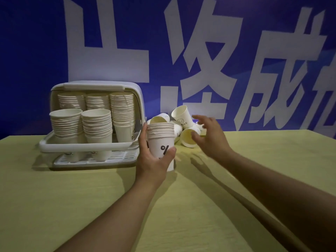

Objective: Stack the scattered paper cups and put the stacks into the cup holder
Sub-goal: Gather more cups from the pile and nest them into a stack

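My left hand [151, 157] grips an upright stack of white paper cups [161, 140] marked with a % sign, held just above the table. My right hand [211, 137] hovers open, fingers spread, over the loose cups [189, 138] lying on their sides to the right of the stack. One loose cup [181, 119] with a smiley print leans tilted at the back of that pile. The white cup holder [87, 146] stands to the left, its lid raised, with several tall cup stacks [96, 130] inside.
The yellow table [91, 197] reaches from the front edge to a blue wall banner [236, 60] with large white characters. The holder's slatted tray [120, 159] juts forward at its base. The table's right edge runs diagonally at the right.
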`<state>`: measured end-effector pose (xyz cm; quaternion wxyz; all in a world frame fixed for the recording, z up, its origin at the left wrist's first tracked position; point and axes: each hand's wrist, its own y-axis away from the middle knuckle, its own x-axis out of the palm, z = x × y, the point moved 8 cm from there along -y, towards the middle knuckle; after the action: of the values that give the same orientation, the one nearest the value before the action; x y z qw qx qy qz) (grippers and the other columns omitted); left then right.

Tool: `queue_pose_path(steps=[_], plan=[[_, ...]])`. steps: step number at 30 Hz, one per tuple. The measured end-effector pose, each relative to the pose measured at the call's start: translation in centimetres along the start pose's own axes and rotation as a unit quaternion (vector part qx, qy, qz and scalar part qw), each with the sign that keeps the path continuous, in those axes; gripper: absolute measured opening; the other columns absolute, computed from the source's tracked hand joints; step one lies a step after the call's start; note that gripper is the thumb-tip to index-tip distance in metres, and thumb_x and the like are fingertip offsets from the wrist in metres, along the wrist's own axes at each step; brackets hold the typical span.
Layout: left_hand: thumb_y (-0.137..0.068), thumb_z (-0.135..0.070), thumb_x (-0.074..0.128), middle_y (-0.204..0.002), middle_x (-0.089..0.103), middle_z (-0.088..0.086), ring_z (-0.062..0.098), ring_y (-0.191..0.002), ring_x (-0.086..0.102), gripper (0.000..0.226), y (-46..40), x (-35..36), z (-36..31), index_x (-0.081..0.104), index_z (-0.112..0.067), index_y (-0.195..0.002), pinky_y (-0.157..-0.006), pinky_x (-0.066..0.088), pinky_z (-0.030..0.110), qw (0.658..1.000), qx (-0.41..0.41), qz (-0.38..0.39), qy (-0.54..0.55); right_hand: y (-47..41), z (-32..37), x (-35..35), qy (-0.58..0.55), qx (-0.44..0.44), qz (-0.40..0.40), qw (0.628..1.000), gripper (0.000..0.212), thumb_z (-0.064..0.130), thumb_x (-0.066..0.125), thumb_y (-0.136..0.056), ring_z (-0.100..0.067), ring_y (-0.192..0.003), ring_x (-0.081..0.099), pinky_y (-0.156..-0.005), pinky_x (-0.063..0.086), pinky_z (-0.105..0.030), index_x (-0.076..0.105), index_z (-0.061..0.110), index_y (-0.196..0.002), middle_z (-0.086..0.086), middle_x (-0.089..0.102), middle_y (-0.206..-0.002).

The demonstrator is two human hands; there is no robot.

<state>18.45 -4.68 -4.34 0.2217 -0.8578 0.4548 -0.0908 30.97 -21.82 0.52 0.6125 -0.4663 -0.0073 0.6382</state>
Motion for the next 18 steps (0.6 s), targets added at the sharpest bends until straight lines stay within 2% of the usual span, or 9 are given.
queue_pose_path(steps=[3,6,9,14,17,18], plan=[[-0.079,-0.034,0.082,-0.147,0.041,-0.008,0.009,-0.113,0.058,0.093,-0.5,-0.3,0.7,0.016,-0.07,-0.134,-0.092,0.056,0.04,0.999,-0.016,-0.011,0.032,-4.8,-1.8,0.8,0.071,0.012,0.006,0.997,0.06,0.026,0.071,-0.089,-0.023,-0.127,0.047,-0.103,0.047,-0.042,0.045,0.035,-0.142,-0.001,0.045,-0.143],[-0.08,-0.035,0.081,-0.149,0.04,-0.01,0.013,-0.117,0.058,0.093,-0.9,0.0,1.4,0.017,-0.067,-0.14,-0.09,0.056,0.035,0.999,-0.02,-0.01,0.035,-8.4,-3.3,2.7,0.106,0.005,0.02,0.994,0.066,0.029,0.075,-0.086,-0.027,-0.13,0.045,-0.103,0.046,-0.045,0.042,0.034,-0.144,-0.002,0.043,-0.148],[-0.082,-0.028,0.081,-0.144,0.042,-0.014,0.011,-0.113,0.06,0.093,-1.2,0.0,2.2,0.018,-0.067,-0.139,-0.087,0.057,0.034,0.999,-0.022,-0.019,0.037,-10.5,-4.3,4.9,0.115,-0.006,0.045,0.992,0.075,0.033,0.079,-0.081,-0.028,-0.126,0.048,-0.1,0.047,-0.047,0.039,0.033,-0.144,-0.002,0.047,-0.145],[-0.073,-0.039,0.083,-0.141,0.049,-0.018,0.002,-0.106,0.064,0.095,-1.5,0.1,2.7,0.02,-0.072,-0.136,-0.086,0.058,0.029,0.999,-0.02,-0.029,0.041,-12.8,-5.1,7.4,0.091,0.011,0.059,0.994,0.084,0.037,0.085,-0.073,-0.027,-0.118,0.055,-0.094,0.053,-0.049,0.038,0.035,-0.143,-0.001,0.055,-0.138],[-0.075,-0.037,0.083,-0.141,0.047,-0.024,-0.01,-0.104,0.061,0.096,-1.6,0.3,2.6,0.021,-0.068,-0.141,-0.079,0.052,0.011,0.999,-0.011,-0.023,0.044,-13.3,-5.1,7.7,0.072,0.006,0.045,0.996,0.082,0.036,0.086,-0.073,-0.026,-0.117,0.057,-0.094,0.053,-0.046,0.041,0.033,-0.142,0.0,0.056,-0.137],[-0.075,-0.038,0.083,-0.14,0.046,-0.025,-0.01,-0.104,0.061,0.096,-1.6,0.3,2.6,0.02,-0.067,-0.142,-0.076,0.051,0.009,0.999,-0.008,-0.02,0.045,-13.3,-4.9,7.5,0.065,0.004,0.032,0.997,0.081,0.036,0.085,-0.074,-0.025,-0.117,0.057,-0.094,0.053,-0.044,0.041,0.033,-0.142,0.0,0.056,-0.136]])
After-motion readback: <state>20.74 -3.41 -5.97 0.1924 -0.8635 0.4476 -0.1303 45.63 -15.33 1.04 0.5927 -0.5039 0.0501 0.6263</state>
